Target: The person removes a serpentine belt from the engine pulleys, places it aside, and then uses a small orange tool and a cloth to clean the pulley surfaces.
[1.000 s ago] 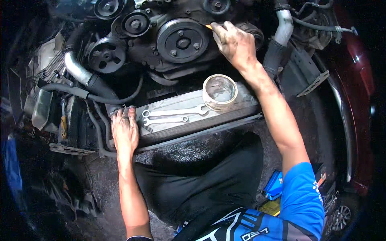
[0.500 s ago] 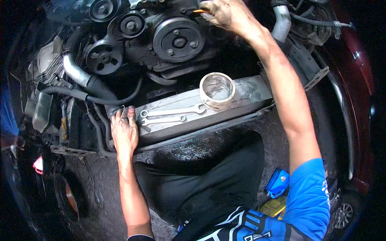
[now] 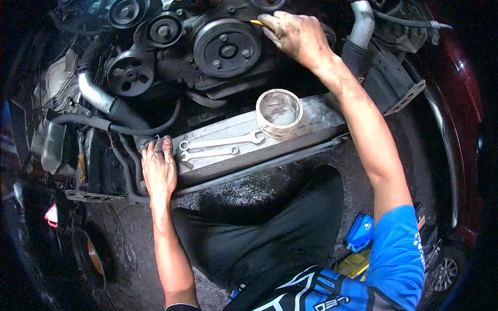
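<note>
An orange-tipped tool (image 3: 256, 22) is pinched in the right hand (image 3: 296, 34) beside the big pulley (image 3: 226, 47), the left hand (image 3: 159, 170) is laid flat, fingers spread, on the radiator (image 3: 306, 120), two wrenches (image 3: 220, 146) untouched, work seemingly unfinished.

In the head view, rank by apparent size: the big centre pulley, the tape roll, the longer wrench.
1. Longer wrench, by length.
2. Centre pulley.
3. Tape roll, nearly the pulley's width and nearer the camera, so that order is unsure.

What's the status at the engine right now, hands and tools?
Left hand flat on the metal panel's end. Right hand on an orange-tipped tool by the big pulley. Two wrenches and tape roll lie between.
</note>
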Available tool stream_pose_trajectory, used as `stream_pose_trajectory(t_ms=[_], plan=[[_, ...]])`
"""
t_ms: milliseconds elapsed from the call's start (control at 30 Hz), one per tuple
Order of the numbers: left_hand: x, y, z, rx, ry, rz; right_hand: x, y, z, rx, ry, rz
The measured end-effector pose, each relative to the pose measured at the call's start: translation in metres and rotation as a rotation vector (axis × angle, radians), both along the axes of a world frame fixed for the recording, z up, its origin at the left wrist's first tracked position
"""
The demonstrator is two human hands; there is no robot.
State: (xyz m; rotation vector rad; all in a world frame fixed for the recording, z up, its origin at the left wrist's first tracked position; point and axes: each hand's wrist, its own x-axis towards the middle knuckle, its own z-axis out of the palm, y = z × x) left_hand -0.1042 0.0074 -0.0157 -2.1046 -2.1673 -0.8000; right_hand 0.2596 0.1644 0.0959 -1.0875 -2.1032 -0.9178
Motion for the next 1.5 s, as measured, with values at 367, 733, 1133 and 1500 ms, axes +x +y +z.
stream_pose_trajectory(t_ms=[367,733,1133,1500], plan=[[-0.002,0.000,0.003,0.014,-0.002,0.017,-0.007,0.004,-0.012,0.073,0.088,-0.027],[0.000,0.002,0.003,-0.068,-0.045,0.033,0.015,-0.026,-0.004,-0.143,0.455,-0.037],[-0.004,0.003,-0.001,0.001,-0.007,-0.010,-0.016,-0.060,-0.043,-0.169,0.563,-0.218],[-0.002,0.001,0.002,-0.021,-0.028,0.012,-0.031,-0.024,-0.056,-0.032,0.406,-0.206]])
